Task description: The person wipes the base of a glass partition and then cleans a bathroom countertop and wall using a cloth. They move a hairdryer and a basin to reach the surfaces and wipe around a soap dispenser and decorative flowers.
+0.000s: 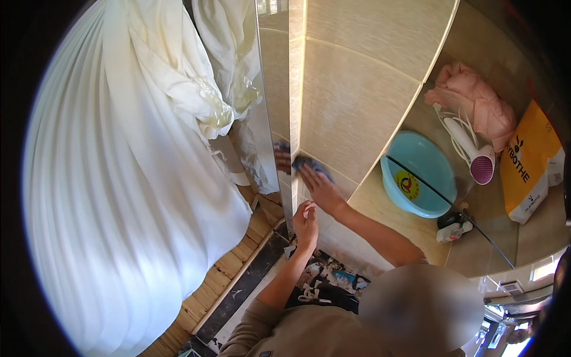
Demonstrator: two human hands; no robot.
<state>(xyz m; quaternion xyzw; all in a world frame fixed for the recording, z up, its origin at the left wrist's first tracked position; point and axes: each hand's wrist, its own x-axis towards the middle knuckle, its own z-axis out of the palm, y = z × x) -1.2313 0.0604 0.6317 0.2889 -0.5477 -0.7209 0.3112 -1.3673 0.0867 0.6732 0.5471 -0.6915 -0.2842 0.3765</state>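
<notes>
My right hand (pixel 320 185) presses a dark, bluish cloth (pixel 308 164) against the beige tiled wall (pixel 357 102), close to the inner corner beside a mirror-like panel (pixel 277 89). The panel reflects part of the hand and the cloth. Lower and a little to the left, my left hand (pixel 306 225) is raised near the wall's edge with its fingers curled; whether it holds something small cannot be told. Both forearms reach up from rolled brown sleeves.
A large white curtain (pixel 147 178) hangs at the left over wooden flooring (pixel 227 267). Rubble and scraps (pixel 332 272) lie below my hands. At the right are a light-blue basin (pixel 424 174), a white hair dryer (pixel 468 143), a pink bundle (pixel 477 100), a yellow-and-white bag (pixel 528 165) and a small bottle (pixel 453 232).
</notes>
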